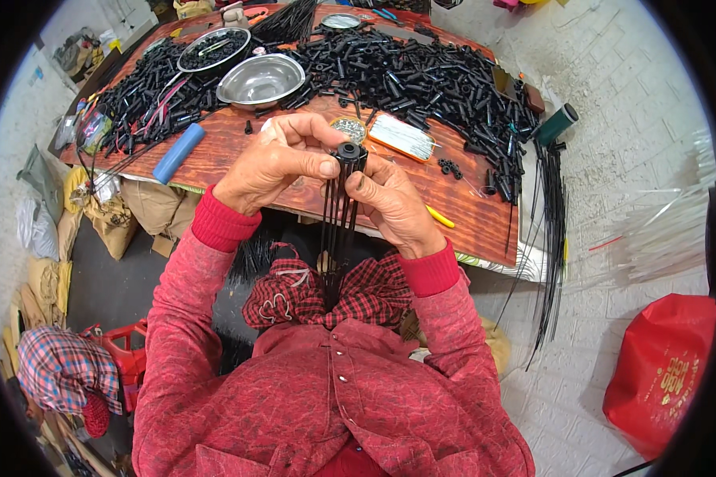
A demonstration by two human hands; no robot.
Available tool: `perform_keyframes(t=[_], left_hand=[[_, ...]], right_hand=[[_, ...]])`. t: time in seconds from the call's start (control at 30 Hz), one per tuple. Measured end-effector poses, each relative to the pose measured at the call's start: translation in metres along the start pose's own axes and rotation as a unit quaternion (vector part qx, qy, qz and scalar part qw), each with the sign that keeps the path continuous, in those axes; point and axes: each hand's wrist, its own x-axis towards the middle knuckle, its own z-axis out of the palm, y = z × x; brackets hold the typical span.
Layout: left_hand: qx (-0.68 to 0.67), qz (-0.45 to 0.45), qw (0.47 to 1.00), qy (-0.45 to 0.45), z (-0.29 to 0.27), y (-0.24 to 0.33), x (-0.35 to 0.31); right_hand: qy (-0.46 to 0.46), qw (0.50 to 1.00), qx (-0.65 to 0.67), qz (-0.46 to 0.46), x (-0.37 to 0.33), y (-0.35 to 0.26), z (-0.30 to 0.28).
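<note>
Raised over the near edge of the table, my left hand pinches the top of a black cylindrical plastic piece with its thumb and fingers. A round hole shows in the piece's top. My right hand grips the same piece from the right, just lower, with the thumb pressed against its side. Several long thin black rods hang down from the piece toward my lap, their lower ends hard to make out. Just beyond my fingers sit a small round dish of metal bits and an orange-rimmed tray of thin pale rods.
A large heap of black tubes covers the far table. Nearby are a steel bowl, a blue cylinder, small black rings and a yellow handle. Long black rods hang off the right edge.
</note>
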Motion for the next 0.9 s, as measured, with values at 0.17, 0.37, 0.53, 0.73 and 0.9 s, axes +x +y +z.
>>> perform_keyframes(t=[0.17,0.37,0.53,0.73,0.9], left_hand=[[-0.081,-0.028,0.995,-0.054,-0.004,-0.008,0.007],[-0.07,-0.009,0.994,-0.087,-0.009,-0.009,0.011],[-0.006,0.003,0.997,-0.071,-0.01,-0.005,0.009],[0.012,0.022,0.996,-0.087,-0.008,-0.001,0.004],[-0.015,0.008,0.996,-0.092,-0.002,0.004,-0.001]], right_hand=[[-0.019,1.0,0.007,0.004,-0.001,0.001,-0.006],[-0.024,1.0,0.011,0.009,-0.003,-0.002,-0.003],[-0.02,1.0,-0.003,0.011,-0.005,-0.005,-0.004],[-0.053,0.998,-0.001,0.02,-0.006,-0.008,-0.001],[-0.067,0.997,-0.011,0.025,-0.007,-0.01,0.003]])
